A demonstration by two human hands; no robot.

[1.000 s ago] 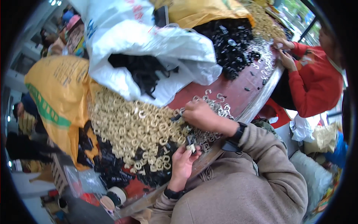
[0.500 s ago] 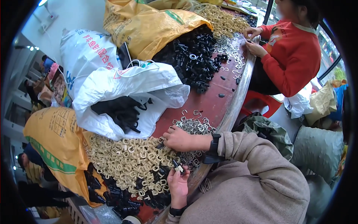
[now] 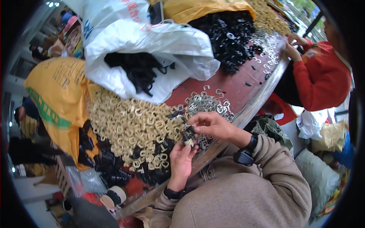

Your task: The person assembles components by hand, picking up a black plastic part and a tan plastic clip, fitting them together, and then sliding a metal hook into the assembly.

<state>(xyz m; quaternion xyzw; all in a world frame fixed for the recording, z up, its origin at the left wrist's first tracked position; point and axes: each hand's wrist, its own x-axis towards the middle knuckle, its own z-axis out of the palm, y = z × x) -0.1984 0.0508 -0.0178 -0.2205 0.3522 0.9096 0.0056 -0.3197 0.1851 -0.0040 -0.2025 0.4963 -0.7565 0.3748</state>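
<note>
Just over the table's near edge, my left hand (image 3: 180,161) pinches a small black plastic fitting (image 3: 187,135) with a cream plastic ring (image 3: 189,143) on its lower part. My right hand (image 3: 213,126) closes thumb and fingers on the upper end of that same fitting. How the ring sits on it is partly hidden by my fingers. A wide heap of cream plastic rings (image 3: 125,121) spreads to the left of my hands. Shiny U-shaped metal clips (image 3: 207,103) lie in a pile behind my right hand.
A white sack (image 3: 114,40) with black pieces inside stands open behind the rings. Yellow sacks (image 3: 57,89) lie at left and back. Across the red tabletop (image 3: 228,85), more black fittings (image 3: 224,43) are heaped. At far right a person in a red sweater (image 3: 323,76) works.
My right hand has come from the edge of the ring heap to my left hand and now grips the fitting too. The whole view has shifted.
</note>
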